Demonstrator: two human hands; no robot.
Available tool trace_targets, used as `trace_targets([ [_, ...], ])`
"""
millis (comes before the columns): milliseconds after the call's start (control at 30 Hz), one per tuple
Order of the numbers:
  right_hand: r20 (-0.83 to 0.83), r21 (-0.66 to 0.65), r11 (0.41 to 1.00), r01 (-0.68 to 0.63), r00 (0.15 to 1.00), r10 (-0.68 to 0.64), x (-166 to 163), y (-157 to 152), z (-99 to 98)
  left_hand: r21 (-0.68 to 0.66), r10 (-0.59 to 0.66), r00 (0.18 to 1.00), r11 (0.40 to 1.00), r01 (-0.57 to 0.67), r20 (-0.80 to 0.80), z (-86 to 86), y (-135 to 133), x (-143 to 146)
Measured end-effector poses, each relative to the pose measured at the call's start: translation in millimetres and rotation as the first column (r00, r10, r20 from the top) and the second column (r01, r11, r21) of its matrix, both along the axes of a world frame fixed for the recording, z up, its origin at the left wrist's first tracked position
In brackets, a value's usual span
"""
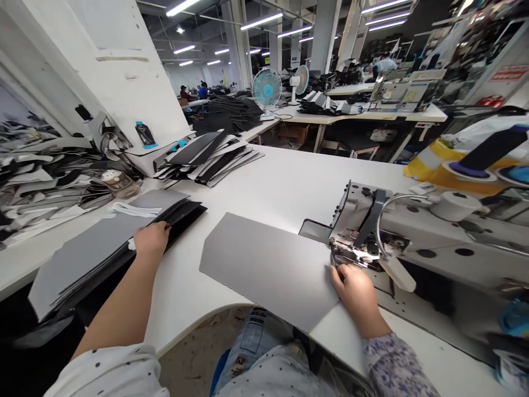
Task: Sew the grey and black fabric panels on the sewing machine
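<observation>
The right hand (352, 284) is pinching the grey panel (268, 264) lying just left of the sewing machine (438, 231), seemingly steadying its edge; farther left, the left hand (151, 240) is gripping the panel stack (99, 242), presumably placed within reach.

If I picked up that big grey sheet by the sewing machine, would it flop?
The grey sheet looks thin, so it is probably light. It lies flat with crisp corners, so it may bend only a little. The white table looks smooth, so a push might slide it easily.
</observation>
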State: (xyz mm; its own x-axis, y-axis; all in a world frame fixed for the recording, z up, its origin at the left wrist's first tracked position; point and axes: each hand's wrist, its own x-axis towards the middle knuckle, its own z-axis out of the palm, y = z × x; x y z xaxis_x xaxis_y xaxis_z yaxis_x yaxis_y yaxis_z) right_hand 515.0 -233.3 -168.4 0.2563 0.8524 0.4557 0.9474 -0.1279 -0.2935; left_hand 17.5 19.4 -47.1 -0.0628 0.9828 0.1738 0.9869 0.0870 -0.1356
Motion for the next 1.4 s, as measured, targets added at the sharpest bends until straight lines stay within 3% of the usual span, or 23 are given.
trace_targets([
  [100, -0.005, -0.013, 1.0, 0.008, 1.0, -0.008, 1, 2, 1.4, -0.005, -0.014, 0.991, 1.0, 0.013, -0.132, 3.3, -14, 15],
  [167, -0.022, -0.032, 0.999, 0.016, 1.0, -0.016, 0, 4, 4.2, 0.129, -0.082, 0.981, 0.986, 0.106, -0.178, 6.5, -26, 34],
  [233, -0.042, -0.055, 0.998, 0.03, 0.999, -0.032, 0, 6, 7.3, 0.278, -0.224, 0.959, 0.923, 0.266, -0.174, 6.0, -40, 61],
  [333, -0.064, -0.084, 0.995, 0.057, 0.996, -0.063, 1, 11, 10.7, 0.283, -0.578, 0.802, 0.753, 0.595, -0.15, -10.2, -63, 115],
  [433, -0.063, -0.097, 0.992, 0.08, 0.994, -0.086, 2, 14, 12.6, 0.165, -0.855, 0.508, 0.488, 0.857, -0.107, -41.2, -87, 170],
  [533, -0.018, -0.119, 0.988, 0.096, 0.995, -0.098, 3, 15, 16.4, 0.075, -0.96, 0.278, 0.275, 0.959, -0.038, -67.5, -103, 214],
  [633, 0.072, -0.154, 0.983, 0.095, 0.994, -0.084, 3, 15, 23.7, 0.05, -0.979, 0.202, 0.203, 0.978, 0.037, -78.4, -113, 251],
  [733, 0.171, -0.219, 0.976, 0.025, 0.985, 0.013, 1, 18, 31.5, 0.048, -0.974, 0.2, 0.206, 0.977, 0.103, -81.5, -127, 290],
  [833, 0.24, -0.304, 0.952, -0.033, 0.965, 0.11, 1, 22, 36.1, 0.025, -0.96, 0.244, 0.25, 0.968, 0.136, -85.0, -141, 328],
  [967, 0.256, -0.367, 0.93, -0.026, 0.958, 0.128, 5, 24, 38.8, -0.018, -0.933, 0.3, 0.302, 0.953, 0.2, -86.5, -149, 350],
  [1033, 0.238, -0.349, 0.937, -0.02, 0.965, 0.109, 5, 20, 40.9, -0.058, -0.922, 0.285, 0.28, 0.958, 0.26, -83.4, -148, 349],
  [1100, 0.209, -0.29, 0.957, -0.011, 0.975, 0.074, -1, 13, 43.5, -0.097, -0.909, 0.242, 0.221, 0.97, 0.339, -78.4, -143, 345],
  [1167, 0.165, -0.214, 0.976, -0.039, 0.983, 0.076, -17, 2, 44.5, -0.113, -0.889, 0.184, 0.15, 0.982, 0.419, -73.4, -134, 337],
  [1200, 0.136, -0.181, 0.98, -0.082, 0.985, 0.108, -29, -4, 43.7, -0.097, -0.877, 0.177, 0.149, 0.984, 0.446, -71.4, -126, 331],
  [1233, 0.098, -0.162, 0.973, -0.163, 0.979, 0.181, -42, -11, 41.8, -0.064, -0.865, 0.2, 0.192, 0.979, 0.46, -69.8, -115, 322],
  [1267, 0.064, -0.141, 0.953, -0.269, 0.958, 0.28, -57, -17, 38.8, -0.018, -0.85, 0.255, 0.278, 0.96, 0.462, -68.5, -102, 310],
  [1333, 0.022, -0.116, 0.894, -0.433, 0.899, 0.438, -85, -26, 30.7, 0.067, -0.781, 0.447, 0.524, 0.849, 0.435, -66.2, -73, 276],
  [1400, 0.004, -0.08, 0.87, -0.486, 0.873, 0.488, -106, -30, 22.5, 0.087, -0.652, 0.663, 0.734, 0.673, 0.368, -63.3, -44, 233],
])
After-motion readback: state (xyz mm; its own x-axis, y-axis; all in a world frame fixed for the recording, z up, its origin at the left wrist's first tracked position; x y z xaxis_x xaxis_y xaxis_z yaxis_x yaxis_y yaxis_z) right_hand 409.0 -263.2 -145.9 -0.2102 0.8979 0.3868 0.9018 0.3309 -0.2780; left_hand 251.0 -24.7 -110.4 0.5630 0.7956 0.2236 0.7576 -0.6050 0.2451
